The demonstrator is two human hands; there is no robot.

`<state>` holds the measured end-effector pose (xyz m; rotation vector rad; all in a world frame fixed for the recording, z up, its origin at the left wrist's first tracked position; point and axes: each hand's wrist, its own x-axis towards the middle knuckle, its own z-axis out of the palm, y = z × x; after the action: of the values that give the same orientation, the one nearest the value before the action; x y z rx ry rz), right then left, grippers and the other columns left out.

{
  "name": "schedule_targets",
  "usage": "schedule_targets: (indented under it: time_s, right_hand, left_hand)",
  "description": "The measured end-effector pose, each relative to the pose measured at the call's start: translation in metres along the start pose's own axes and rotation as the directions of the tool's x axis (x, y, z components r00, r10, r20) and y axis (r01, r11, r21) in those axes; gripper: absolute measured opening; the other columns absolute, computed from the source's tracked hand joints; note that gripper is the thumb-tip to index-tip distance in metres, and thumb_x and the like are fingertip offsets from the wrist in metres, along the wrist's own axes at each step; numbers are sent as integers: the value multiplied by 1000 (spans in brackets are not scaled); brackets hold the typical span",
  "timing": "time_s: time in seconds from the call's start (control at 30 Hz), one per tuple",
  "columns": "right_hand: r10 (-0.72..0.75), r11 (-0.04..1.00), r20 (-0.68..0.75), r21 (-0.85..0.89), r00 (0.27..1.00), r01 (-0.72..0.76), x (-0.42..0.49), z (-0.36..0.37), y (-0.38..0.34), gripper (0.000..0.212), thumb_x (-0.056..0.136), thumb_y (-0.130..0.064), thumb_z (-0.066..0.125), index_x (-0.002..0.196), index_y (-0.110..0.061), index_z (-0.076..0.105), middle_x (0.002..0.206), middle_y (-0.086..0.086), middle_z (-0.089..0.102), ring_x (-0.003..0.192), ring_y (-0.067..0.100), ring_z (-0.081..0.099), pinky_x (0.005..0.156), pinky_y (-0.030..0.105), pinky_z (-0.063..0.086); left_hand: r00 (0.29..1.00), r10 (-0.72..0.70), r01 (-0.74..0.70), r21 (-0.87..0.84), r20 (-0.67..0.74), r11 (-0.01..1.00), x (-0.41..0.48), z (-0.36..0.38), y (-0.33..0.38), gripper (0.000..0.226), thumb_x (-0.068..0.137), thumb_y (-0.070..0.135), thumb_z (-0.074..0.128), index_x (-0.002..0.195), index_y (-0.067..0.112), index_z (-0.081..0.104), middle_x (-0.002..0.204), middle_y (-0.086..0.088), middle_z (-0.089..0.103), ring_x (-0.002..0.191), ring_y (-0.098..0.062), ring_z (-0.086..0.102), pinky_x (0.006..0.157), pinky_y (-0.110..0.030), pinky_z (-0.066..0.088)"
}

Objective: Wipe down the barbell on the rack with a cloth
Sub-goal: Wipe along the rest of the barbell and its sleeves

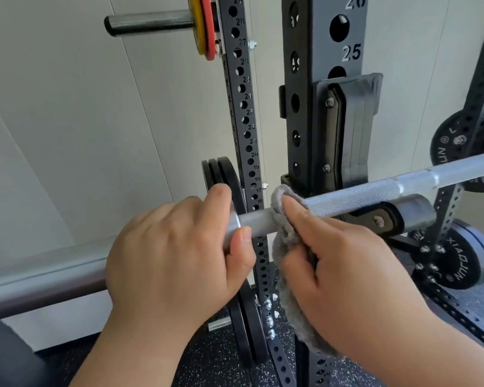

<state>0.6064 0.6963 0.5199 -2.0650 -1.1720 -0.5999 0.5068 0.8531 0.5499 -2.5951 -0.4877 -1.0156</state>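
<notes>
Barbell (347,195): lies across the rack (327,51).
Left hand (176,255): my fingers curl round the barbell at its collar.
Right hand (344,261): I grip the cloth (285,238) wrapped on the barbell, just beside my left.

The black rack (336,51) stood on a speckled rubber floor (215,358). A hook (347,129) on its numbered front upright carried the silver barbell (361,191), which lay across it. Pegs on the rear upright (242,107) held black plates (221,171) lower down and coloured plates (204,26) above.
</notes>
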Motion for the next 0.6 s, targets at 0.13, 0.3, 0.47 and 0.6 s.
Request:
schedule_targets:
  time_s: [0.13, 0.3, 0.47, 0.6]
  right_hand:
    - [-62, 997, 35, 45, 997, 61, -2, 14, -10, 58, 93, -35, 40, 149, -26, 54, 67, -16, 53, 50, 11, 54, 41, 33, 50]
    - [53, 988, 17, 146, 998, -55, -2, -6, 11, 56, 94, -39, 42, 149, -35, 53, 50, -9, 55, 49, 3, 59, 35, 13, 41]
    - [-67, 988, 51, 144, 996, 59, -3, 16, -17, 55, 94, -37, 42, 147, -33, 53, 61, -19, 53, 47, 4, 54, 38, 19, 45]
    - [-46, 997, 36, 64, 998, 43, 1, 3, -7, 52, 94, -38, 41, 144, -36, 56, 51, -16, 50, 39, 4, 51, 31, 14, 38]
  left_hand:
    - [1000, -18, 18, 4, 7, 1000, -1, -1, 0, 40, 92, 44, 39, 106, 15, 64, 65, -1, 58, 55, -32, 53, 56, -31, 23]
    - [1000, -13, 13, 2, -9, 1000, 0, -2, 0, 37, 92, 43, 40, 102, 16, 63, 63, 1, 55, 54, -29, 50, 57, -31, 22]
    - [1000, -15, 15, -3, -26, 1000, -2, 0, 2, 41, 93, 44, 39, 109, 15, 64, 68, -1, 59, 60, -34, 57, 56, -35, 30]
    - [999, 11, -11, -4, -48, 1000, -4, 1, 1, 42, 95, 43, 39, 110, 14, 65, 69, -1, 58, 60, -32, 54, 60, -35, 24]
